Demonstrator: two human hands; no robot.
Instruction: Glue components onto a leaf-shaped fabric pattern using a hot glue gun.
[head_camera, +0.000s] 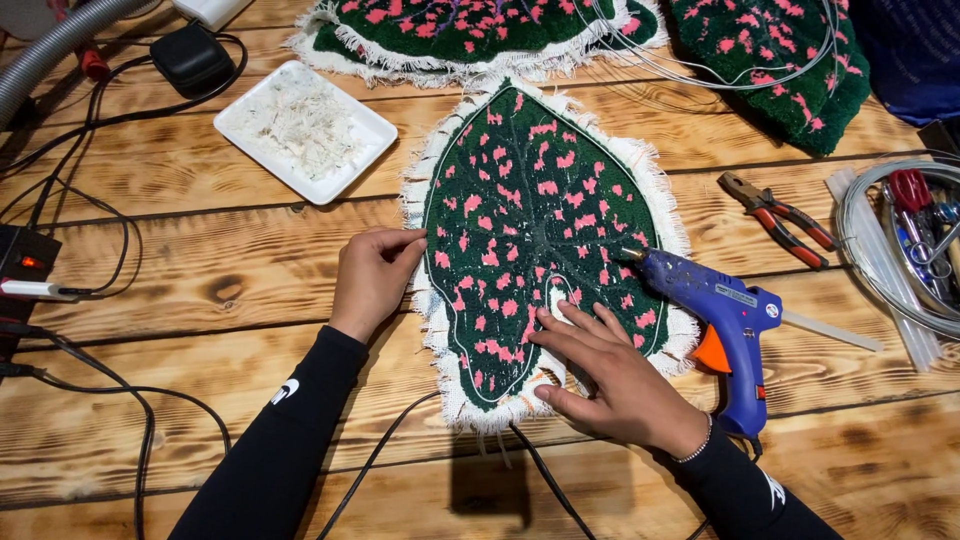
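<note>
hidden and cut-off parts

the right hand (610, 375) covers the lower middle of the leaf-shaped rug (535, 230); two more tufted pieces (470, 30) run off the top edge, the wire coil (880, 250) off the right, and the glue gun's (715, 320) cord passes behind the wrist.

Count from my feed, all placed relative to the blue glue gun (725, 335): I see 3 leaf-shaped tufted rugs, green with pink spots, one (535, 230) just left of the gun, one (470, 30) up-left at the far edge, one (775, 60) straight above it. 1 glue gun. 1 pair of red-handled pliers (778, 215) just above it. 1 white tray of fibre scraps (305, 130) far up-left. 2 hands: left hand (372, 280), right hand (605, 375), both left of the gun.
</note>
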